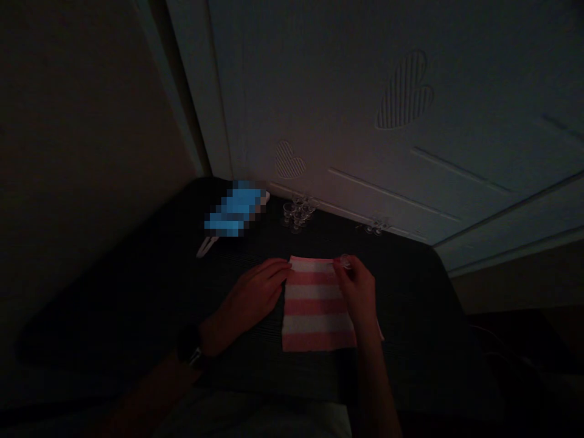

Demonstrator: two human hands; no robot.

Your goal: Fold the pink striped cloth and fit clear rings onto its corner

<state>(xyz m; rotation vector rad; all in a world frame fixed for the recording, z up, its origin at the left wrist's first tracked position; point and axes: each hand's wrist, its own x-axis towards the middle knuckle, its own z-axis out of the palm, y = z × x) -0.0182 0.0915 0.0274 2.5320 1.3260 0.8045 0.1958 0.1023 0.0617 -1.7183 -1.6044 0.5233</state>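
A pink-and-white striped cloth [314,307] lies flat on the dark table. My left hand [258,292] is at its far left corner, fingers stretched out with the tips touching the edge. Over the far right part of the cloth, my right hand [358,289] pinches a small clear stemmed glass [345,261]. Its rim shows beyond the fingers, and a thin stem seems to point left. Dim light blurs the details, and my right hand and forearm cover the cloth's right side.
A cluster of small clear stemmed glasses [298,213] stands at the back of the dark table [182,292], with a few more similar glasses [376,227] farther right. A pixelated blue-lit object [237,210] sits back left. A pale panel with heart reliefs [319,109] rises behind.
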